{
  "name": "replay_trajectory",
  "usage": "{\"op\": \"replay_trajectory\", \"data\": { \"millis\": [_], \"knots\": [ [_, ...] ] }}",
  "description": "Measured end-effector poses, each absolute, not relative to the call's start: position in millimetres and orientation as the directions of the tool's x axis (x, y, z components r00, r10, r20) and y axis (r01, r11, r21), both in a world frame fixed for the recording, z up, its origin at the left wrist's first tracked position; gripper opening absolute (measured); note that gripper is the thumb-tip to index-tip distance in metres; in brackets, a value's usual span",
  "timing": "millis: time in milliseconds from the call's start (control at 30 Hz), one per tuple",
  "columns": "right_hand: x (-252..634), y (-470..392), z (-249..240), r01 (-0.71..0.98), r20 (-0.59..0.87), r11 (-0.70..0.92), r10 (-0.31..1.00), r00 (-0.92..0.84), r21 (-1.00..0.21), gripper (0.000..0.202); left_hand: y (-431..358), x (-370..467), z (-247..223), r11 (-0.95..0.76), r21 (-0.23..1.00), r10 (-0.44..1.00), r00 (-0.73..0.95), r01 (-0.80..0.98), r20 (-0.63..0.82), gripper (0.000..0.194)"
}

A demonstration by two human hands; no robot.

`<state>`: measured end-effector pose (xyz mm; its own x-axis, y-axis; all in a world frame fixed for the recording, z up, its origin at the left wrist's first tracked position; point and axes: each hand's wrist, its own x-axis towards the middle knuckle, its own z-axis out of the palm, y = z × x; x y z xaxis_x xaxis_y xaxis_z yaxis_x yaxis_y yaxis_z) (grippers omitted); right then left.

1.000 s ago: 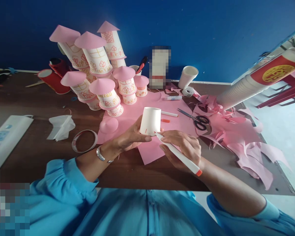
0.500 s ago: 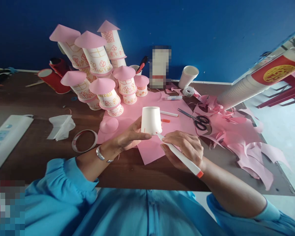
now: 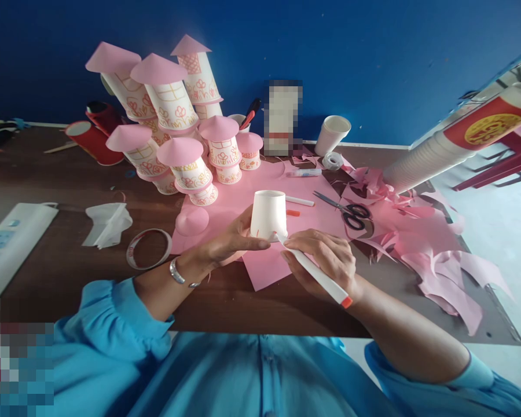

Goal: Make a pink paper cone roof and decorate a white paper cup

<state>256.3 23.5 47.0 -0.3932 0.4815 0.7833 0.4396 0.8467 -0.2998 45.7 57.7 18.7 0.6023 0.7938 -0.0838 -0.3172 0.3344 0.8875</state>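
A white paper cup point(image 3: 268, 215), turned upside down, is gripped low on its left side by my left hand point(image 3: 237, 238). A short orange mark shows near its rim. My right hand point(image 3: 323, 258) is closed around a white marker point(image 3: 321, 278) with an orange end, its tip touching the cup's lower right side. Beyond the cup, on pink paper point(image 3: 263, 272), lie an orange cap point(image 3: 292, 213) and another white marker point(image 3: 300, 201).
Decorated cup towers point(image 3: 169, 104) with pink cone roofs stand at the back left. Black-handled scissors point(image 3: 351, 214) and pink paper scraps point(image 3: 429, 249) lie on the right. A tape roll point(image 3: 132, 250) is left of my arm, and a long stack of cups point(image 3: 443, 150) leans at the right.
The cup has shifted slightly right and down and is tilted a little. The marker tip has moved slightly left and up on the cup's side, with my right hand following.
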Motion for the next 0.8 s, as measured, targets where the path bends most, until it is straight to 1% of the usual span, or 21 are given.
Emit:
{"op": "replay_trajectory", "data": {
  "millis": [300,667,733,800],
  "knots": [
    [257.4,22.3,45.2,0.376,0.740,0.846,0.520,-0.427,-0.378,0.016,58.9,42.9,13.8,0.317,0.905,0.790,0.607,-0.284,-0.086,0.074],
    [259.4,24.9,50.9,0.404,0.812,0.858,0.467,-0.352,-0.318,0.020,59.7,44.2,13.9,0.313,0.892,0.801,0.595,-0.326,-0.063,0.075],
    [259.0,25.8,49.5,0.402,0.812,0.855,0.472,-0.343,-0.328,0.019,60.0,43.3,13.0,0.297,0.899,0.803,0.593,-0.323,-0.052,0.072],
    [258.6,26.3,47.5,0.397,0.812,0.851,0.481,-0.330,-0.343,0.019,60.2,42.0,12.0,0.273,0.909,0.807,0.589,-0.315,-0.038,0.062]
  ]
}}
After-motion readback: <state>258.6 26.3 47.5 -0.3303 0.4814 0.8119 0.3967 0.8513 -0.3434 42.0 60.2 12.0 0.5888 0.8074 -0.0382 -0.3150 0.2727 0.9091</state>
